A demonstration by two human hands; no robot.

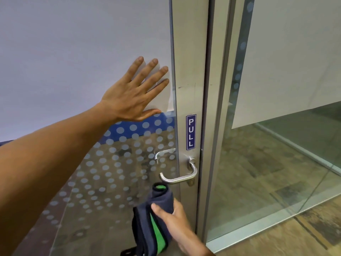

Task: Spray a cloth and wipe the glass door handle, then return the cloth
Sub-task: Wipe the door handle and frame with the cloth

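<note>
Setting: glass door point(110, 172) in a grey metal frame point(191, 71) is filling the view, with a fixed glass panel point(276, 163) sitting at three o'clock of it and worn wooden flooring point(304, 228) showing through and below.
Door glass: white sheet point(73, 52) is covering the upper part; a band of frosted dots point(110, 163) is running across the lower part, over a blue strip point(138, 128).
Sign: blue PULL sticker point(191, 132) is sitting on the frame, at twelve o'clock of the handle.
Handle: metal lever handle point(179, 177) is projecting from the frame at about five o'clock of the view's centre, nothing touching it; a second lever point(163, 153) is showing through the glass on the far side.
Left hand: left hand point(132, 95) is pressing flat on the glass at ten o'clock of the handle, fingers spread wide, gripping nothing.
Right hand: right hand point(171, 217) is closing around the cloth, thumb on top, at six o'clock of the handle and just below it.
Cloth: dark navy cloth point(158, 200) with green inner layers is hanging folded from that hand, its upper end rising near the handle without touching.
Hidden: lower end of the cloth and the right wrist are being cut off by the bottom edge; whether the cloth is damp cannot be told.
</note>
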